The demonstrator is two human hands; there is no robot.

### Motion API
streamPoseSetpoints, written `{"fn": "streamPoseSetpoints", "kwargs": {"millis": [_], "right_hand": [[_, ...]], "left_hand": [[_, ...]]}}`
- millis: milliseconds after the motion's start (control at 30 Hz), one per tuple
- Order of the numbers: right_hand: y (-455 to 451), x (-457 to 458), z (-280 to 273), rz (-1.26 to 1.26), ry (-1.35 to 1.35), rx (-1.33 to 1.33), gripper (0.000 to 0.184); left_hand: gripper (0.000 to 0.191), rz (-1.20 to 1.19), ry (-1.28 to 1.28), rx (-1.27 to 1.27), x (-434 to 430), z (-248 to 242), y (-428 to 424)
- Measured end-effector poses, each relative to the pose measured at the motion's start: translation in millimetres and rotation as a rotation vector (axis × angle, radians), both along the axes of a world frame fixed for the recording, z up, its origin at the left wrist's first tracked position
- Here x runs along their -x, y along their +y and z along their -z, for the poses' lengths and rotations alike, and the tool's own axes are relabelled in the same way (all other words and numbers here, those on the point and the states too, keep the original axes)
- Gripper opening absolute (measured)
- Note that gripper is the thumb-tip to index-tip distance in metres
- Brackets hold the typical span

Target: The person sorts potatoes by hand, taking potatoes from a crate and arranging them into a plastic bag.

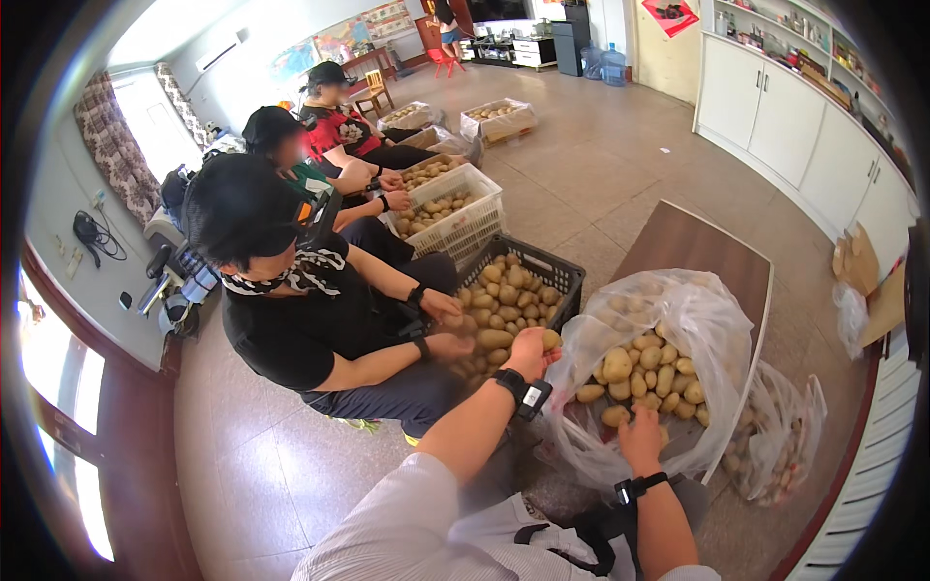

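My left hand (534, 354) holds a potato (551, 340) between the black crate and the open plastic bag. Inside the mouth of the clear plastic bag (708, 309), my right hand (641, 441) reaches among loose potatoes (650, 367). Its fingertips touch the lower edge of the pile, and a potato (664, 436) shows partly behind it; whether the fingers grip anything is hidden. A single potato (615, 416) lies just left of those fingers. The black plastic crate (574, 285), full of potatoes, stands beyond my left hand.
A co-worker (290, 312) sits at my left, blurred hands over the black crate. Two more people sit beyond, by white crates (472, 218) of potatoes. The bag rests on a brown low table (697, 243). Another filled bag (777, 443) stands on the floor at right.
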State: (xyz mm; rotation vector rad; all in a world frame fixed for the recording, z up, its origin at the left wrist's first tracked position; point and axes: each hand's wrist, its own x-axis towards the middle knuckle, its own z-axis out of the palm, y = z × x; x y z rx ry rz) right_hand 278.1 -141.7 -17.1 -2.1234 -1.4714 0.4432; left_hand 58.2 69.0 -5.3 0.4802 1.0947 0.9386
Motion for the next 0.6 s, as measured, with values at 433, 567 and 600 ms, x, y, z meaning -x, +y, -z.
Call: {"fn": "streamPoseSetpoints", "kwargs": {"millis": [433, 567, 600], "right_hand": [[-1.8, 18.4, 10.6, -0.047, -0.144, 0.079, 0.046], [-9.0, 1.6, 20.4, 0.042, -0.194, 0.127, 0.047], [-2.5, 13.1, 19.0, 0.008, -0.219, 0.140, 0.046]], "left_hand": [[0.022, 0.363, 1.093, -1.217, 118.2, 101.9, 44.9], [0.029, 0.217, 0.932, -1.106, 93.2, 124.0, 45.9], [0.030, 0.332, 1.114, -1.032, 125.2, 124.9, 53.8]]}}
